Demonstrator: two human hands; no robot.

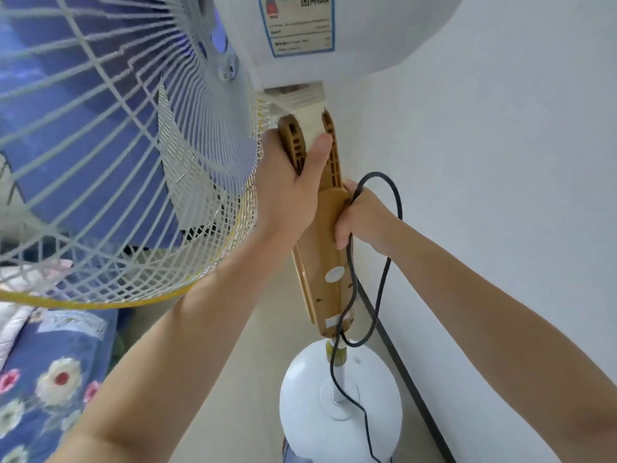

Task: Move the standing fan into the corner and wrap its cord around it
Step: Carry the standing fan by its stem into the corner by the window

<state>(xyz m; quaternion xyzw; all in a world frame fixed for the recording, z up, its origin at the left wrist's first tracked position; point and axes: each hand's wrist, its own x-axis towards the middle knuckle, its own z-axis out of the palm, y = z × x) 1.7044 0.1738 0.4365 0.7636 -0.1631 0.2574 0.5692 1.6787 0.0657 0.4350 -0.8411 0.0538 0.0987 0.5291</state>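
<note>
The standing fan (320, 262) stands close to the white wall, its tan neck column below a white motor housing and its wire cage filling the upper left. My left hand (293, 192) grips the top of the tan neck, thumb across its back. My right hand (364, 215) is closed on the black cord (380, 289) against the right side of the neck. The cord loops up above that hand, hangs down beside the column and trails over the round white base (300, 412) to the floor.
A white wall (500, 195) with a dark baseboard (410, 379) runs along the right. A bed with a blue floral cover (56, 372) lies at the lower left. Pale floor tiles (240, 379) show between bed and fan base.
</note>
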